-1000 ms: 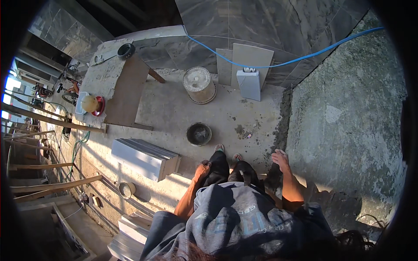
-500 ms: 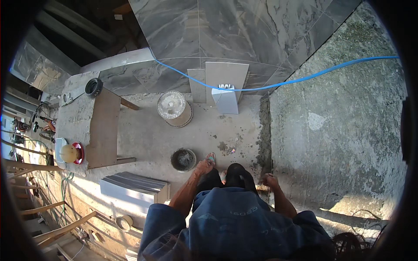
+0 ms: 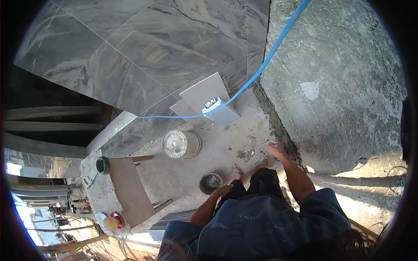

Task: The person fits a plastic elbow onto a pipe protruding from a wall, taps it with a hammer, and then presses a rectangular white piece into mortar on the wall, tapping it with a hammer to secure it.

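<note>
Dark round bucket [image 3: 203,187] sits on concrete floor [image 3: 178,182], just up-left of our left hand [image 3: 223,190], no long axis to line up. Left's nearer; can't tell its grip or any contact. Our right hand [image 3: 276,149]: well off rightward, fingers loosely apart, looks empty.

Turned right — swung right hand [image 3: 276,149] forward past the right knee [image 3: 264,175], near the right edge of the floor [image 3: 215,154] — drew left hand [image 3: 224,190] back.
</note>
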`<state>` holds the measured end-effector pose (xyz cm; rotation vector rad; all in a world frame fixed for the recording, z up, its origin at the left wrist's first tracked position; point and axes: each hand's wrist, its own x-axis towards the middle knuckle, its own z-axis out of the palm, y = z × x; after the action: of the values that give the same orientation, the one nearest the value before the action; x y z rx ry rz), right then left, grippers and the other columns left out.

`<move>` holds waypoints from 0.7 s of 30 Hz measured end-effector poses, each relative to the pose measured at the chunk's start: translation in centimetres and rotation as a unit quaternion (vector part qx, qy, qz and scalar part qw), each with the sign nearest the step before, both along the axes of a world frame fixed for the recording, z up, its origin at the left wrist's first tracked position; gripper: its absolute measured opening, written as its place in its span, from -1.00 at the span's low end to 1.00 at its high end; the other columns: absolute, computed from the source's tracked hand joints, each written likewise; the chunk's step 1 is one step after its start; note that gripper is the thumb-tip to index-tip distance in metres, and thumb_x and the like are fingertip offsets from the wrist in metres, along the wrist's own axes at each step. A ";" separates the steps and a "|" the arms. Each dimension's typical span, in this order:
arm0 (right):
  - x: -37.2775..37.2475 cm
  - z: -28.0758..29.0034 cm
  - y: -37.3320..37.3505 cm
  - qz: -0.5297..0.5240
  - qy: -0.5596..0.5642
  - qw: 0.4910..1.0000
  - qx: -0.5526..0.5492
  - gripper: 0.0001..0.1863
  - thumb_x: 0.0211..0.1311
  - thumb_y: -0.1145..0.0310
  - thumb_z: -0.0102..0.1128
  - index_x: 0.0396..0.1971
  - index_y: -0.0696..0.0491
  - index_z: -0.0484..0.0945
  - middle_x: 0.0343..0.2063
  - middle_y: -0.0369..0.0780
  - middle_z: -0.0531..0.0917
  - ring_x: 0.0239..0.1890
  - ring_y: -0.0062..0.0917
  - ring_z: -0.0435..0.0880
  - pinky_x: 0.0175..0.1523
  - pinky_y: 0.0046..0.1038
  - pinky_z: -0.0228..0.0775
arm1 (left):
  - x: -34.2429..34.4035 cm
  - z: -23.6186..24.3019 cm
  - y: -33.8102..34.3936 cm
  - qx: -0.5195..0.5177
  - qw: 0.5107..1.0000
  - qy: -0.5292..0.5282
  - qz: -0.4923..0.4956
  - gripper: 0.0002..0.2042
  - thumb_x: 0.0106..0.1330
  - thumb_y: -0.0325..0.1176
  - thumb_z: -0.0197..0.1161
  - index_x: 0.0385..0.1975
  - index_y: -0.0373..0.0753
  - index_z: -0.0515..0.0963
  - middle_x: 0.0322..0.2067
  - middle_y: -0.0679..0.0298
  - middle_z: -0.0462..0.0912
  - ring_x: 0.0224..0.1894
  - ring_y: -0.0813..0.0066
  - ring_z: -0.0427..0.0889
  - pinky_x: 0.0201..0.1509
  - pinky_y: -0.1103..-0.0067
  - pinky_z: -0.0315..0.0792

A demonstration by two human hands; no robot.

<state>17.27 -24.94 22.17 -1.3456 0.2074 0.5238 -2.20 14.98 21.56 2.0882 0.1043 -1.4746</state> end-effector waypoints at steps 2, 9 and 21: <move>0.8 1.1 3.5 0.018 -0.080 0.985 -0.154 -0.80 0.39 0.22 0.18 -0.27 0.06 0.56 -0.48 -0.31 0.62 -0.48 -0.56 0.60 -0.37 -0.46 0.44 | 1.1 -1.1 1.3 0.008 1.000 -0.001 -0.008 -0.16 0.47 0.31 -0.27 0.33 -0.46 0.31 0.29 -0.23 0.40 0.37 -0.12 0.36 0.44 0.20 0.22; 2.5 -2.9 0.7 0.105 -0.022 0.928 -0.356 -0.59 0.34 0.10 0.17 0.02 0.08 0.59 -0.04 -0.09 0.71 0.05 -0.26 0.68 0.10 -0.33 0.52 | 10.8 3.8 -9.5 0.125 0.991 0.020 0.033 -0.02 0.34 0.37 -0.02 0.44 -0.47 0.08 0.29 -0.31 0.36 0.37 -0.23 0.33 0.42 0.19 0.26; 4.5 -14.1 2.0 -0.031 0.015 0.969 -0.243 -0.50 0.26 0.12 0.26 0.06 0.15 0.54 -0.12 0.03 0.72 -0.03 -0.14 0.71 0.07 -0.28 0.54 | 12.4 -4.2 -17.1 0.227 0.971 0.044 -0.062 0.14 0.24 0.20 0.30 0.51 -0.31 -0.34 0.24 -0.41 0.35 0.28 -0.26 0.44 0.36 0.10 0.29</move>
<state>21.77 -22.90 8.09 -1.8023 0.4219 0.4555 10.18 -2.08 17.36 2.4216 0.3841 -1.7483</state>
